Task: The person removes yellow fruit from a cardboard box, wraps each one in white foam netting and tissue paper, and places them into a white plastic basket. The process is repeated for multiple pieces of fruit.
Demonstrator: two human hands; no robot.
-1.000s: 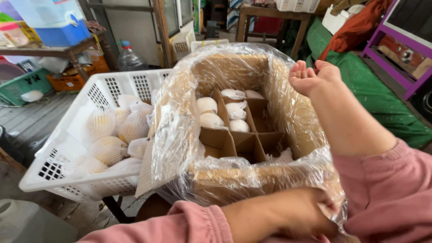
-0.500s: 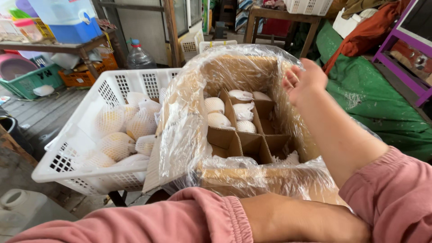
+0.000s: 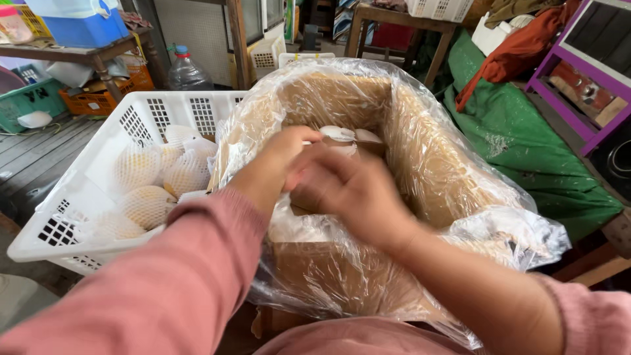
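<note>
Over the open cardboard box [image 3: 342,263], lined with clear plastic film [image 3: 453,164], both hands met above the inner compartments. The left hand [image 3: 286,154], reaching from a pink sleeve [image 3: 164,283], lay with its fingers curled down at the near edge of the divider; what its grip closed on, if anything, could not be told, because the right hand covered it. The right hand [image 3: 351,190] came across from the other side, blurred, its fingers bent loosely and spread over the middle of the box; whether its grip held anything could not be told either. Just beyond the two hands, two pale rounded items in white foam wrap [image 3: 348,135] sat in the far compartments, touching the back row of the cardboard divider. The plastic film spilled over the rim of the box on every side and bunched at the near right corner.

Beside the box, on its left and touching it, stood a white slotted crate [image 3: 98,184] holding several pale yellow fruits in white foam netting [image 3: 148,190]. Beyond the crate were a clear plastic bottle [image 3: 186,71], an orange basket [image 3: 108,92] and a green basket [image 3: 26,105] under a wooden table [image 3: 72,52] that carried a blue and white container [image 3: 82,20]. A green cloth [image 3: 526,144] lay to the right of the box.
</note>
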